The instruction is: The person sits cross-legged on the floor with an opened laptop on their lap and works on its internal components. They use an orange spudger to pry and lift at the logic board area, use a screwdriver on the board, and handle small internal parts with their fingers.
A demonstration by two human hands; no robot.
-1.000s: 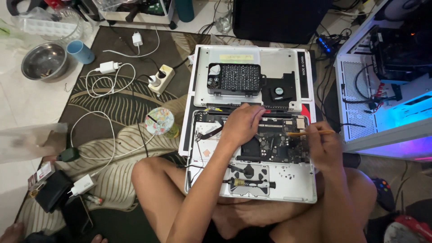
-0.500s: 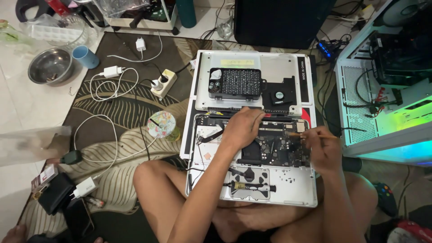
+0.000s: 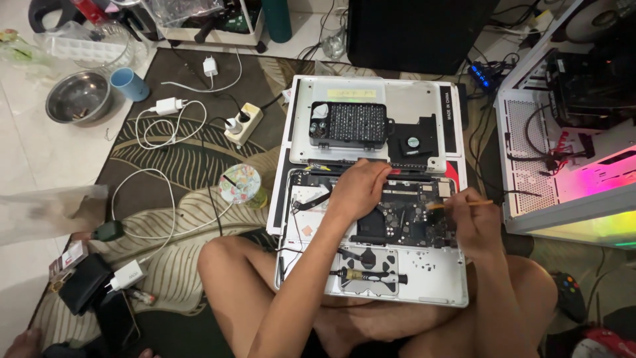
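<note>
- Floor: pale tile, exposed along the left side and at the far edge.
- Rug: dark brown with a large cream leaf pattern, covering the centre of the scene.
- Far left: steel bowl and blue cup on the tile, just beside the rug edge.
- Far centre: large black cabinet; low white cart to its left.
- Right: open white computer case, lit inside with pink and green-yellow light.
- Rug surface: white cables, chargers and a power strip.

We count one opened laptop, one bit case, one loose fan, one brush — plus two white chargers, one blue cup, one steel bowl.
</note>
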